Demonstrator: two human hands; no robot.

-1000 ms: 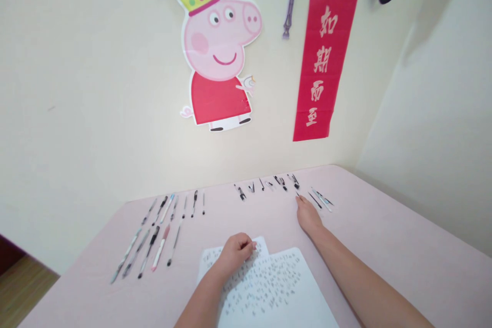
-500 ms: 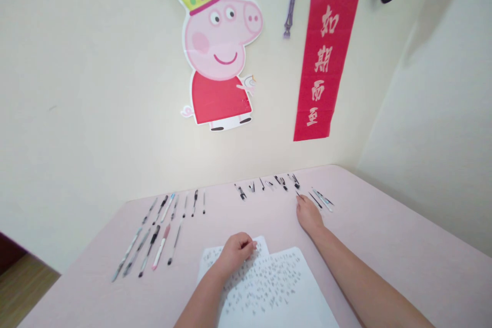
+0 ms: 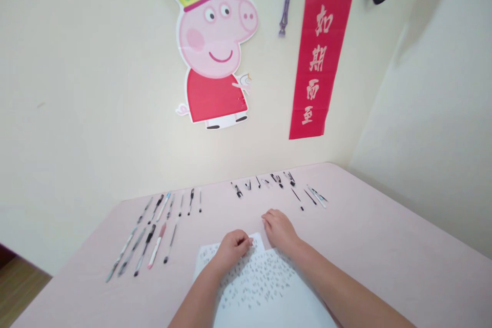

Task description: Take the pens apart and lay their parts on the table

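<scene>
My left hand (image 3: 231,250) rests on sheets of white paper (image 3: 265,294) covered with small handwritten marks. Its fingers are curled in, and nothing shows in them. Just past the paper's upper right corner, my right hand (image 3: 280,229) is over the pink table with its fingers bent and together; no object is visible in it. Beyond that hand lies a thin black stick, like a pen refill (image 3: 295,196), with a small black piece (image 3: 302,208) at its near end. Another dark stick (image 3: 310,197) and a white-and-blue pen (image 3: 316,197) lie to its right.
Two rows of pens (image 3: 154,248) lie on the left of the pink table (image 3: 369,246). Small groups of black and clear pen parts (image 3: 276,180) line the back edge by the wall. A pig cutout (image 3: 215,97) and a red banner (image 3: 321,72) hang above.
My right hand has drawn back from the thin black stick towards the paper, leaving the stick on the table. My left hand stays on the paper. The view has shifted slightly.
</scene>
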